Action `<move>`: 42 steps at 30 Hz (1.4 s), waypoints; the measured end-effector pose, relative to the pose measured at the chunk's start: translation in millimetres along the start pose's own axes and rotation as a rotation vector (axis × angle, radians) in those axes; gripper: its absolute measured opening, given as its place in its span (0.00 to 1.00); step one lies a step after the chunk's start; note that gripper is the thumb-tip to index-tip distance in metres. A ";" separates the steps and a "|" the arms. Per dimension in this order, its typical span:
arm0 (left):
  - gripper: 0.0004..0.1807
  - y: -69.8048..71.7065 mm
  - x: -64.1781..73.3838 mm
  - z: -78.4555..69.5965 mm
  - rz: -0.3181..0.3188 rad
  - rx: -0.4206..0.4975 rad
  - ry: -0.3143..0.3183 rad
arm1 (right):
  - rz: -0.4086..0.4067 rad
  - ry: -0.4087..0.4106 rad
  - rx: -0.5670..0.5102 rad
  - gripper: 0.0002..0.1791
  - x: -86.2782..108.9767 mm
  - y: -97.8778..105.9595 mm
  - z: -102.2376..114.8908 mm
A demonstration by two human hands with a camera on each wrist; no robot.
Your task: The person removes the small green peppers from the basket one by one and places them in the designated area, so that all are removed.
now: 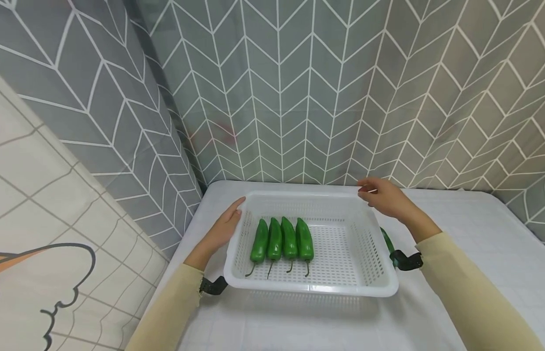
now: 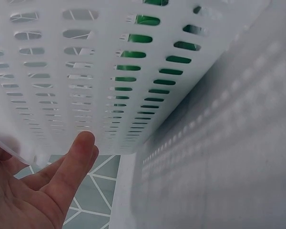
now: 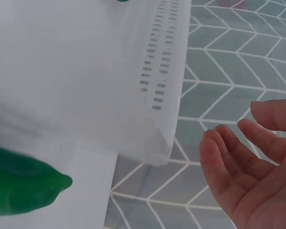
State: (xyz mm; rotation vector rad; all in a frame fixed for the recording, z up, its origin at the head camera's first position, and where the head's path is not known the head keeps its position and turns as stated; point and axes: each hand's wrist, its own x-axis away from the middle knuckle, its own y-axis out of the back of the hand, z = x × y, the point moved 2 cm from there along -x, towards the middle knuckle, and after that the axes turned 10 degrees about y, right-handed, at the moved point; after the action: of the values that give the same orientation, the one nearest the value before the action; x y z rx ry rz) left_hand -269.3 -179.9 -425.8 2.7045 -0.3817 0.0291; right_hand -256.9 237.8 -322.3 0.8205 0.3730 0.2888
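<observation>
Four peppers (image 1: 282, 240), one basket (image 1: 312, 288)

Glossy white perforated plastic basket (image 1: 369, 273), shiny smooth green peppers (image 1: 282, 240) inside it, matt white, possibly cloth-covered table (image 1: 474, 229) beneath it

No readable text, label, brand or number appears anywhere.

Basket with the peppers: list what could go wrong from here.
1. The four peppers lie loose in the basket's left half; a tilt could roll them.
2. The left hand only touches the left rim, and the right hand is open by the far right corner, so a lift now may slip.
3. One more pepper lies on the table beside the basket's right wall; it may get knocked or left behind.
</observation>
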 end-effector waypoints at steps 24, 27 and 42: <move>0.28 -0.8 1.1 -2.0 -0.019 -0.006 0.006 | 0.075 0.066 -0.031 0.22 -23.1 -23.1 24.8; 0.28 -0.6 1.4 -1.5 -0.018 -0.004 0.000 | 0.092 0.069 -0.049 0.22 -24.2 -27.6 25.5; 0.28 0.1 -1.1 1.5 -0.020 -0.018 0.002 | 0.154 0.014 -0.072 0.23 -34.8 -48.1 28.2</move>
State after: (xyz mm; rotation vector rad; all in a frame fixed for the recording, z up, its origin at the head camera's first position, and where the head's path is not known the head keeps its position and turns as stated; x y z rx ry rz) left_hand -270.4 -180.2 -427.3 2.6899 -0.3533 0.0226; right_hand -270.9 174.6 -333.7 0.7777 0.3116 0.4492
